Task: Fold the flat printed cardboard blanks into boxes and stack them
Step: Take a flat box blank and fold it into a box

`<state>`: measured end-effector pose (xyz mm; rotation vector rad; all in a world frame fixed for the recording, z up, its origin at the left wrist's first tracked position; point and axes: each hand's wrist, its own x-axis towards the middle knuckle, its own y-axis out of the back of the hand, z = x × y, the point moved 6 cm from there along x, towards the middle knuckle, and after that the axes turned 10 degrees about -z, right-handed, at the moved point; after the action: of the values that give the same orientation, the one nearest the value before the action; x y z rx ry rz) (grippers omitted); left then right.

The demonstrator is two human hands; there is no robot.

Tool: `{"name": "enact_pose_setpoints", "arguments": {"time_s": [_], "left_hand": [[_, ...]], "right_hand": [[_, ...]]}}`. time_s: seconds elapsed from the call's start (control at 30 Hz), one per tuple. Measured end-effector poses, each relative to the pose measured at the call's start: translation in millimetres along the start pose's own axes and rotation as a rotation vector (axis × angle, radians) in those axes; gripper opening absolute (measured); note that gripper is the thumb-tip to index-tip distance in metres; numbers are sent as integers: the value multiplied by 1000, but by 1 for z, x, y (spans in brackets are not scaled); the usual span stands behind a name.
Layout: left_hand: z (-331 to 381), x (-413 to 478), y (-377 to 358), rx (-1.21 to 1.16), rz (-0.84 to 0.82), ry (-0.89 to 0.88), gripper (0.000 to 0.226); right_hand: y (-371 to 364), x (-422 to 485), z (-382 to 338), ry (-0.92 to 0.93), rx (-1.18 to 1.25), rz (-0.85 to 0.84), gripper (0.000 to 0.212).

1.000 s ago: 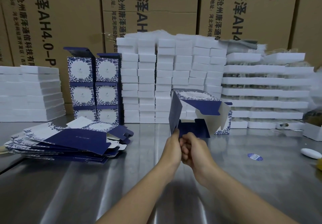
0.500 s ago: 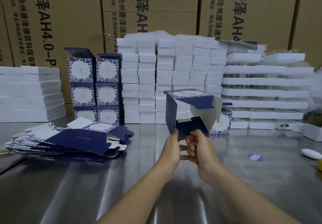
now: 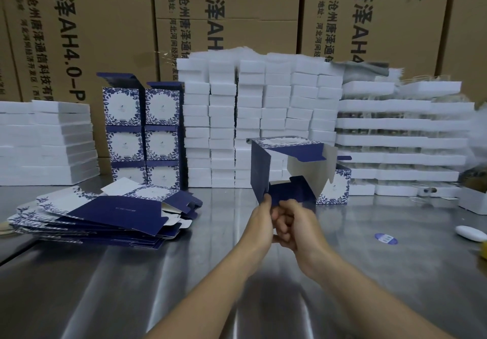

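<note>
Half-folded navy cardboard box [image 3: 287, 166] with a blue floral white top panel is what we hold above the steel table [image 3: 105, 286], mid-scene, its white inside showing. Our left hand [image 3: 259, 221] pinches its left wall; our right hand [image 3: 297, 225] curls round its near bottom flap.

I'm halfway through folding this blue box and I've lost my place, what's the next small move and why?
Probably tuck the lower navy flap inward to close the bottom. The half-formed box is already opened into a square tube, held above the steel table, with your left hand and right hand both pinching its near lower edge, and its flaps hang loose and unlocked.
</note>
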<state>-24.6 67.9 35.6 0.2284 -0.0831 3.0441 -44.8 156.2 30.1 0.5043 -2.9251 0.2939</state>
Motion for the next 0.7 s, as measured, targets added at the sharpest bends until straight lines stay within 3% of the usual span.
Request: {"name": "enact_pose_setpoints", "arguments": {"time_s": [0.4, 0.5, 0.6, 0.7], "left_hand": [[-6, 5, -6, 145, -70, -38, 64], [-10, 7, -2, 155, 28, -104, 60], [-7, 10, 10, 62, 139, -165, 73], [-4, 12, 16, -9, 181, -138, 55]], "right_hand": [[-2, -3, -2, 95, -95, 93, 59], [3, -4, -6, 120, -105, 99, 64], [5, -3, -9, 105, -159, 66, 48], [4, 0, -4, 28, -209, 31, 42]]}}
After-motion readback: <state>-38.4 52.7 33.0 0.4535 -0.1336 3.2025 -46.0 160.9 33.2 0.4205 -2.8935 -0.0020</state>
